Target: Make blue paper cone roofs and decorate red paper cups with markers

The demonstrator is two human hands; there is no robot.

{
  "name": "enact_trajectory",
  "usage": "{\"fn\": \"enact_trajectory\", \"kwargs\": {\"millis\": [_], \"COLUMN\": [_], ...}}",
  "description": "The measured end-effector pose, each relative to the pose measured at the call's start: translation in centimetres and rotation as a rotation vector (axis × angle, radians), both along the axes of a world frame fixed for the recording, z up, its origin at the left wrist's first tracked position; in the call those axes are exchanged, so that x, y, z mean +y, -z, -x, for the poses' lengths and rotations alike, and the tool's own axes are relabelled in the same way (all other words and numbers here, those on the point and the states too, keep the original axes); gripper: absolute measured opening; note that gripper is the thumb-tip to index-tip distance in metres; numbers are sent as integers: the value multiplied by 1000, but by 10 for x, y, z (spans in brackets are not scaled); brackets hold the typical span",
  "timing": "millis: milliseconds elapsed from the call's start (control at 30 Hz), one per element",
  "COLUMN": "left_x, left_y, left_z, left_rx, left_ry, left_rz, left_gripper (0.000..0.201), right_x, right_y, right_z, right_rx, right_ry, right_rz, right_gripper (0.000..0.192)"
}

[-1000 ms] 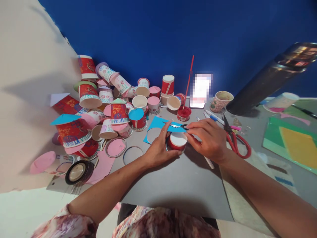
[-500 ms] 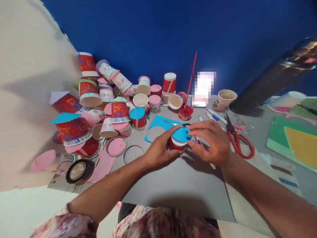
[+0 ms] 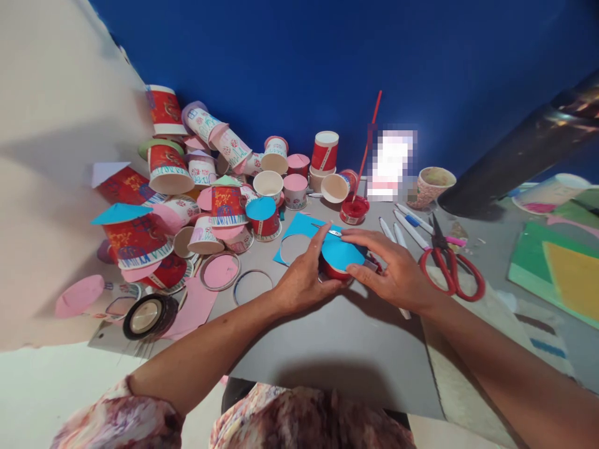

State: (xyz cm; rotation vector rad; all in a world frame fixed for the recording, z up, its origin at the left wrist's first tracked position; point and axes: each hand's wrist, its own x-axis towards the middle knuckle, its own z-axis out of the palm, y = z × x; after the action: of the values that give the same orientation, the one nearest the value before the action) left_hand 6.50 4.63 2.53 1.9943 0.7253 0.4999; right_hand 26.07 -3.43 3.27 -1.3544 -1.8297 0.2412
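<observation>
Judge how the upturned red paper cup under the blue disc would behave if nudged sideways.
The red cup is paper, so probably light and easily slid. Standing rim-down, it likely resists tipping. The blue disc looks thin and may shift unless both hands steady it.

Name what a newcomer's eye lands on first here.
At centre, the left hand and right hand press a blue paper disc onto a small red cup. To the left lies a heap of decorated paper cups; red-handled scissors lie to the right.

blue paper disc [image 3: 343, 254] on red cup [image 3: 335, 270]; red-handled scissors [image 3: 450, 269]; grey table [image 3: 346, 343].
</observation>
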Motion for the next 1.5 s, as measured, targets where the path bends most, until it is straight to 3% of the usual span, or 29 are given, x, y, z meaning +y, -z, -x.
{"fn": "enact_trajectory", "kwargs": {"millis": [467,667,1067,1300,1367,1500], "left_x": [3,2,2,10,14,20], "left_y": [6,6,6,-3,-7,-10], "left_z": [0,1,2,11,14,18], "left_rx": [-64,-5,4,-69,-134,-290], "left_ry": [51,16,29,126,114,-2], "left_rz": [-96,-60,-43,-208,-271,-481], "left_gripper": [84,101,98,116,107,56], "right_x": [-2,-1,2,-2,-2,2], "right_y": [-7,-3,0,-5,-6,-5], "right_z": [-2,-1,-2,-4,-6,-9], "right_rx": [4,-7,24,80,143,213], "right_ry": [-27,-10,-4,84,140,192], "right_rz": [-59,-56,-22,-9,-34,-88], "right_gripper": [29,31,29,38,34,24]}}
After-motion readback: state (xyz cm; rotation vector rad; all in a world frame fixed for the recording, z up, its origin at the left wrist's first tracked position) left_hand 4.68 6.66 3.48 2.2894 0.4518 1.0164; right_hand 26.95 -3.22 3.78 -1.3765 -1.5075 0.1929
